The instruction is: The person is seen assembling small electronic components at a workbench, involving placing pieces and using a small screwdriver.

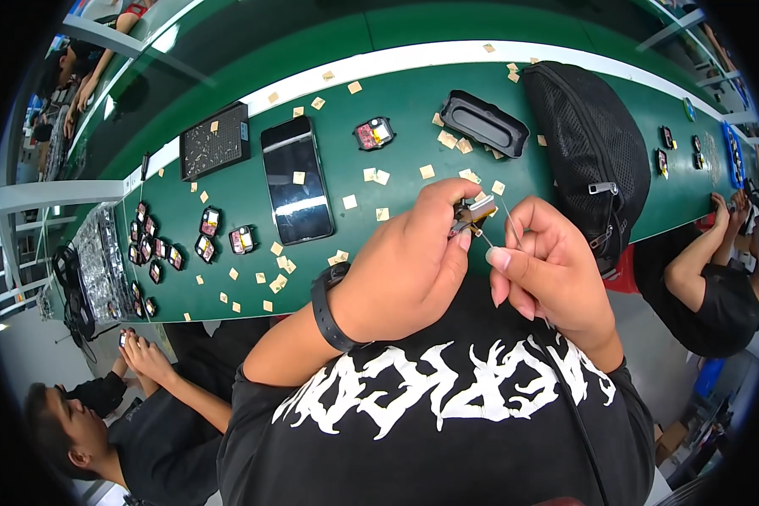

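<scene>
My left hand [413, 261], with a black band on its wrist, is closed round a small electronic module [474, 214]. The module has a silvery edge and a yellowish strip, and my fingers hide much of it. Thin metal tweezers [511, 221] are pinched in my right hand [557, 266]. Their two slim prongs stand apart, one close to the underside of the module; whether it touches I cannot tell. Both hands are held over the near edge of the green table, in front of my black shirt.
Small beige squares [350, 202] lie scattered over the green table [413, 84]. A phone [298, 181], a black parts tray [215, 143], a black case half [484, 124] and a black mesh bag [590, 143] stand around. Several watch-like modules [209, 222] lie left. Co-workers sit on both sides.
</scene>
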